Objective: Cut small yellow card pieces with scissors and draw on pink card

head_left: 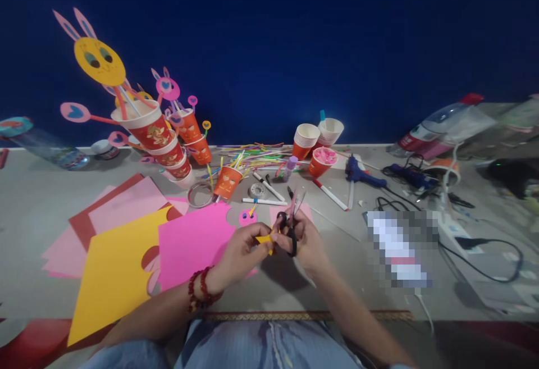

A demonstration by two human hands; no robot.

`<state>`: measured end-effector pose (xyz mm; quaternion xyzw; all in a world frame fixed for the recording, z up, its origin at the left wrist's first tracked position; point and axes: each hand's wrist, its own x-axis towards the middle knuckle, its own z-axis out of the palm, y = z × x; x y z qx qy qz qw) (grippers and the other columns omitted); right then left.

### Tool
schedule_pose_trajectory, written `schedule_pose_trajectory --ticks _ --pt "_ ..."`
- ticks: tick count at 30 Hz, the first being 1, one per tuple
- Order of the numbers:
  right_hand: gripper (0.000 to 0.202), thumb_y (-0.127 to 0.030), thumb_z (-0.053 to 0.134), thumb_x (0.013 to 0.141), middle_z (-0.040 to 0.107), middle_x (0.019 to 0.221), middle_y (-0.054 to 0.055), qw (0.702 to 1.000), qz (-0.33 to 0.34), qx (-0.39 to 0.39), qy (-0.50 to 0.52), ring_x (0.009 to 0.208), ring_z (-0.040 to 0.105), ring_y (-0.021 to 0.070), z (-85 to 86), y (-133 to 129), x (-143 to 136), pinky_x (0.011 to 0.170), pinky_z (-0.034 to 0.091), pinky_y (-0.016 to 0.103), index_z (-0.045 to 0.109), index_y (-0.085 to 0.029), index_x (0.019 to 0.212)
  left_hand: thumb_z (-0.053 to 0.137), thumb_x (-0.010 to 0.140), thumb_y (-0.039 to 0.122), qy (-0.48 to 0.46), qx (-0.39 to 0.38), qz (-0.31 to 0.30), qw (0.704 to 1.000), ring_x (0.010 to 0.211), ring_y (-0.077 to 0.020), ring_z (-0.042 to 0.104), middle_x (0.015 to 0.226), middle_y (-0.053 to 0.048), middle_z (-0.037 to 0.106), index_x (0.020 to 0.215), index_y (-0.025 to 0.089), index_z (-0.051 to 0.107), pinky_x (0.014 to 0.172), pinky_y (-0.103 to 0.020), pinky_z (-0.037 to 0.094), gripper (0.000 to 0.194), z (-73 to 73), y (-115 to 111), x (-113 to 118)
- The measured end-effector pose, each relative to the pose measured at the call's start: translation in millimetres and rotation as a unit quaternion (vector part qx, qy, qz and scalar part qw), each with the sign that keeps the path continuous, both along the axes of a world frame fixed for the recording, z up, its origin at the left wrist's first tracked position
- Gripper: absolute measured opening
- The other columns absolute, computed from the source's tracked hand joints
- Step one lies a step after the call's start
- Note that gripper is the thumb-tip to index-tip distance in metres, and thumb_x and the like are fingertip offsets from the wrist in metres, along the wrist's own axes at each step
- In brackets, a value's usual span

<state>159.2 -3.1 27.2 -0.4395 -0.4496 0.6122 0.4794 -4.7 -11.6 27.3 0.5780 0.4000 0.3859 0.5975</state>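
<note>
My left hand [241,252], with red bead bracelets at the wrist, pinches a small piece of yellow paper [264,239]. In my right hand [311,248] is a pair of scissors [292,242] with black handles, its blades pointing away from me. The fingertips of both hands meet around the yellow paper, so part of it is hidden. Just beyond my left hand lies a small pink paper face [247,218] with blue eyes and a yellow strip. Under the scissors and right hand is a light pink paper [307,212].
Pink card [193,242] and yellow card [118,268] with cut-out curves lie left. Decorated paper cups [154,133] stand behind them. Pipe cleaners [261,155], markers [330,195], a tape roll [256,190] and stacked cups [306,139] are ahead. A glue gun [362,175] and phone [398,251] lie right.
</note>
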Motion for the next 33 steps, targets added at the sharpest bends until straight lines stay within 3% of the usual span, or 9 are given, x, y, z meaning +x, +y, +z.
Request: schedule_pose_trajectory --ticks 10,15,20,24,33 --pt "0.033 -0.026 0.083 0.068 0.062 0.078 -0.002 0.983 -0.159 0.026 0.092 0.068 0.059 0.0129 -19.4 -14 -20 0.062 0.049 0.024 0.055 -0.024 0.085 0.065 0.086 0.033 -0.054 -0.022 0.068 0.996 0.067 -0.0137 0.059 0.072 -0.001 0.060 0.081 0.017 0.058 0.065 -0.026 0.047 0.018 -2.6 -1 3" --pt "0.035 -0.022 0.084 0.066 0.065 0.084 -0.002 0.982 -0.164 0.025 0.091 0.071 0.060 0.0127 -20.9 -14 -17 0.064 0.048 0.024 0.054 -0.024 0.083 0.066 0.084 0.033 -0.044 -0.050 0.072 0.995 0.057 -0.0107 0.057 0.065 0.003 0.058 0.078 0.018 0.051 0.058 -0.023 0.045 0.021 -1.7 1 1" --pt "0.037 -0.015 0.084 0.064 0.064 0.082 -0.004 0.993 -0.086 0.028 0.076 0.070 0.062 0.0128 -14.0 -11 -6 0.064 0.048 0.023 0.057 -0.024 0.087 0.066 0.082 0.034 -0.020 -0.041 0.062 0.997 0.053 -0.0098 0.052 0.059 0.005 0.054 0.077 0.019 0.049 0.053 -0.021 0.042 0.024 0.6 3 -3" --pt "0.037 -0.015 0.084 0.063 0.063 0.081 -0.004 0.996 -0.060 0.037 0.058 0.072 0.062 0.0144 -11.8 -10 -3 0.063 0.049 0.024 0.057 -0.024 0.086 0.070 0.080 0.035 -0.016 -0.038 0.067 0.997 0.052 -0.0094 0.052 0.061 0.004 0.054 0.075 0.018 0.051 0.051 -0.020 0.041 0.025 3.4 4 -4" --pt "0.030 -0.021 0.080 0.070 0.059 0.074 -0.005 0.975 -0.172 0.030 0.140 0.062 0.055 0.0111 -21.3 -14 -24 0.059 0.046 0.024 0.054 -0.023 0.084 0.076 0.079 0.036 -0.136 -0.037 0.093 0.986 0.071 -0.0113 0.060 0.077 0.001 0.063 0.088 0.018 0.057 0.068 -0.022 0.048 0.027 2.2 -3 6"
